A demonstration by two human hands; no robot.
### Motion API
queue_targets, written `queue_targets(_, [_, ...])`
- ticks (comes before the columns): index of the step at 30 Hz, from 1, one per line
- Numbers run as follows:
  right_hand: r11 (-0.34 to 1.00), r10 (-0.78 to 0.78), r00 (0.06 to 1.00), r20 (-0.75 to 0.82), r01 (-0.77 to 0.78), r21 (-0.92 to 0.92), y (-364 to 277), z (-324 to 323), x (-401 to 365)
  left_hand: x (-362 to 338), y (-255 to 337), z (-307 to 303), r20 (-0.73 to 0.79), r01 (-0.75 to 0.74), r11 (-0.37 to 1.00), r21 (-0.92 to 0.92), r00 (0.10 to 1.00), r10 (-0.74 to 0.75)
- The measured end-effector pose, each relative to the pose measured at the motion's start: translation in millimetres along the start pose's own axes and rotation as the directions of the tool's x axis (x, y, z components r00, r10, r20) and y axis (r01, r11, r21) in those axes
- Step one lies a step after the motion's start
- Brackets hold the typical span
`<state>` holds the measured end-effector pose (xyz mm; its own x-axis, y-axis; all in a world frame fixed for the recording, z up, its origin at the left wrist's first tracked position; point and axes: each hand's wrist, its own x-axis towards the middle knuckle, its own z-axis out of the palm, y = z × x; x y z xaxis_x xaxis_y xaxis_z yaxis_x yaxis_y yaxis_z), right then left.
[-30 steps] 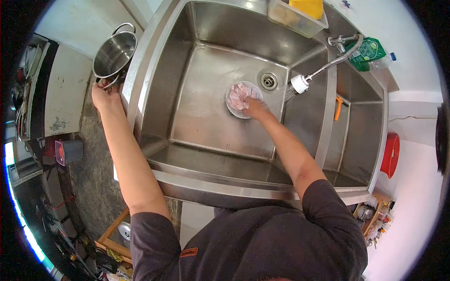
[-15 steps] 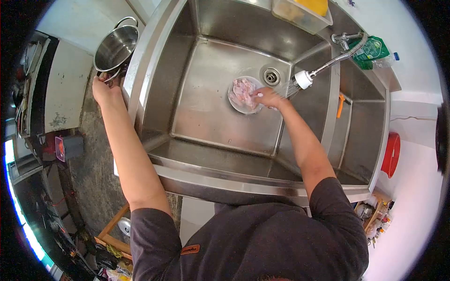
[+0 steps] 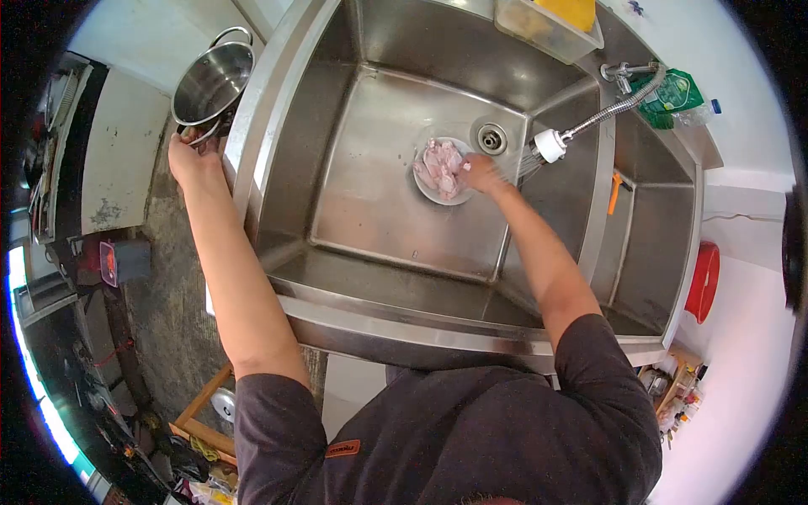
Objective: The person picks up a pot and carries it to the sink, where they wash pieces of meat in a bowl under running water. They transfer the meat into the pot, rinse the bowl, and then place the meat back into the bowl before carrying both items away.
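Note:
At the upper left, my left hand (image 3: 195, 151) grips the lower handle of a steel pot (image 3: 215, 82), which is tilted beside the sink's left edge. Inside the large steel sink (image 3: 362, 202), a white plate (image 3: 435, 197) carries several pieces of raw pale pink meat (image 3: 442, 165). My right hand (image 3: 483, 172) is at the plate's right rim, beside the meat, with its fingers bent and blurred; whether they hold a piece I cannot make out. Water sprays from the white faucet head (image 3: 550, 146) just right of that hand.
The drain (image 3: 491, 139) lies right of the plate. A plastic container (image 3: 547, 29) with something yellow stands at the sink's back edge. A green pouch (image 3: 673, 91) lies behind the flexible faucet. An orange-handled tool (image 3: 614, 194) is in the right basin; a red basin (image 3: 702, 282) is farther right.
My right hand has drawn slightly back from over the meat toward the plate's right rim. The view has shifted a little. My left hand still grips the pot.

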<state>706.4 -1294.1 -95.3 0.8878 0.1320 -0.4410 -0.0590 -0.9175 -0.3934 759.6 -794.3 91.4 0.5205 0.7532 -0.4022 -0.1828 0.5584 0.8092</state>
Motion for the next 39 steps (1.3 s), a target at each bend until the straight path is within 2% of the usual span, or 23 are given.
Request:
queue_targets(4, [0.998,0.051,0.998,0.035,-0.051,0.022,5.8,-15.9,0.7,3.8,-1.5,-2.2,0.030,-0.010,1.000,0.004,1.000,0.010])
queue_targets(6, [0.999,0.024,0.997,-0.070,-0.021,0.045,0.4,-13.8,3.4,-0.4,-1.0,0.8,0.022,-0.004,1.000,-0.013,1.000,0.004])
queue_targets(10, [0.995,0.024,0.992,-0.124,-0.012,0.100,-20.7,8.1,4.6,-12.4,1.3,2.8,0.018,-0.017,1.000,-0.013,1.000,0.017])
queue_targets(12, [0.999,0.045,0.984,-0.170,-0.047,-0.004,-30.4,9.9,-1.2,-14.4,2.0,5.3,0.006,-0.015,1.000,-0.016,1.000,0.015])
queue_targets(16, [0.995,0.100,0.989,-0.113,-0.098,0.023,-31.8,-12.0,-8.8,-8.1,0.3,2.7,0.017,-0.017,1.000,-0.026,1.000,0.017])
queue_targets(19, [0.997,0.079,0.994,-0.073,-0.077,0.020,-19.5,-23.8,-5.8,-4.8,1.6,1.1,0.017,0.013,1.000,-0.020,1.000,-0.013])
queue_targets(22, [0.999,-0.025,0.999,-0.026,0.024,-0.025,-20.8,-22.8,-1.4,-7.4,0.8,2.5,-0.012,0.009,0.999,-0.041,1.000,-0.010])
queue_targets(24, [0.976,0.077,0.997,0.010,-0.073,-0.206,-31.4,-14.6,1.3,1.3,-0.4,0.5,-0.004,0.012,0.999,-0.047,1.000,-0.013])
queue_targets(25, [0.977,0.071,0.997,0.012,-0.067,-0.204,-36.2,-10.7,1.8,6.2,-0.6,-1.1,0.003,0.023,0.998,-0.050,1.000,-0.023])
queue_targets(27, [0.997,0.069,0.997,-0.024,-0.070,-0.033,-45.7,-4.1,2.3,8.5,-2.6,-2.4,0.000,0.016,0.999,-0.050,1.000,-0.016])
queue_targets(30, [0.994,0.061,0.994,-0.094,-0.069,-0.081,-53.4,3.6,-2.2,5.0,-1.2,-1.6,-0.007,0.006,0.999,-0.034,1.000,-0.007])
queue_targets(33, [0.992,0.081,0.995,-0.052,-0.086,-0.090,-47.2,-1.3,3.6,6.7,-2.5,-1.5,-0.018,-0.005,0.999,-0.049,1.000,0.004])
queue_targets(37, [0.996,0.025,0.993,-0.113,-0.033,-0.078,-38.5,-8.8,2.6,16.5,-3.7,-4.8,0.010,-0.010,0.999,-0.043,1.000,0.011])
queue_targets(39, [0.999,0.029,0.997,-0.066,-0.030,-0.019,-40.5,-19.6,-5.2,13.3,-4.2,-4.9,0.047,-0.002,0.997,-0.077,0.999,0.005])
